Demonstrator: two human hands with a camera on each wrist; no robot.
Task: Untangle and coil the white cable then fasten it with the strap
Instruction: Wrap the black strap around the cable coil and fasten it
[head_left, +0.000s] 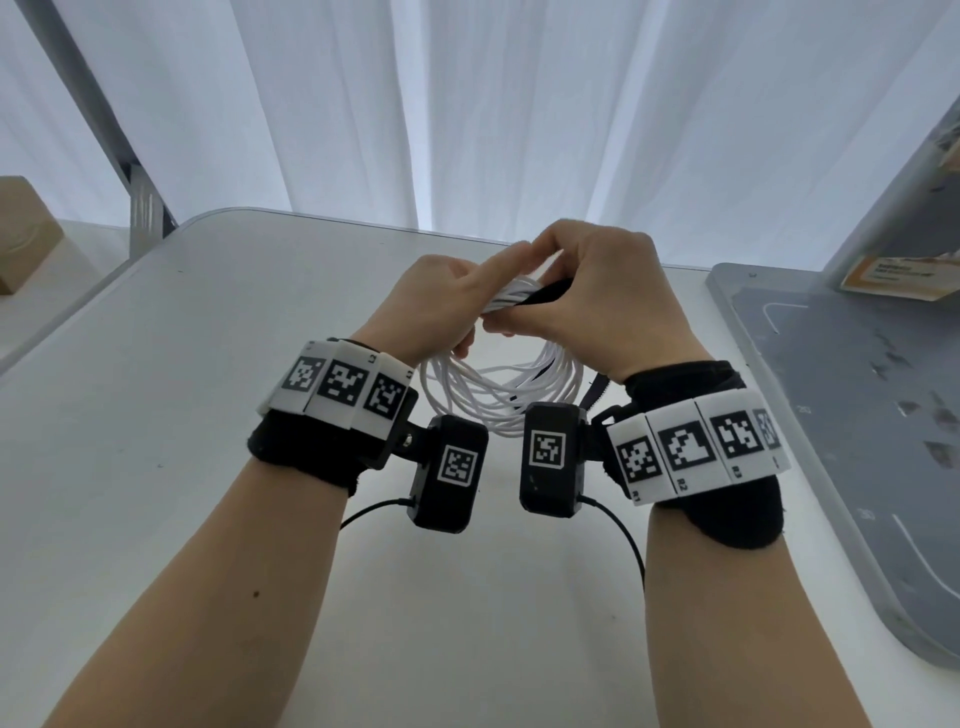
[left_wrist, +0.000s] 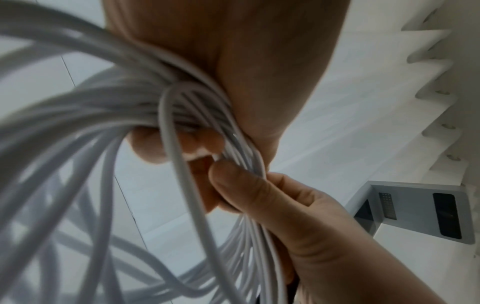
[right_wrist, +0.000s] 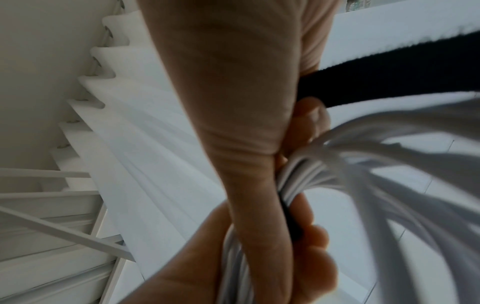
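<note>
The white cable (head_left: 493, 389) is wound into a loose coil of several loops that hangs above the white table (head_left: 208, 364), gathered at its top between both hands. My left hand (head_left: 467, 291) grips the gathered bundle, its fingers (left_wrist: 176, 144) curled round the cable (left_wrist: 103, 123). My right hand (head_left: 582, 291) meets it from the right and holds the black strap (head_left: 545, 297) against the bundle. In the right wrist view the strap (right_wrist: 389, 78) runs out past the right hand (right_wrist: 309, 119), beside the cable (right_wrist: 324, 164). How far the strap goes round the bundle is hidden.
A grey mat (head_left: 857, 415) with white markings lies on the table's right side, an upright panel behind it. A cardboard box (head_left: 21, 244) sits on a second surface at far left. White curtains (head_left: 467, 104) hang behind the table.
</note>
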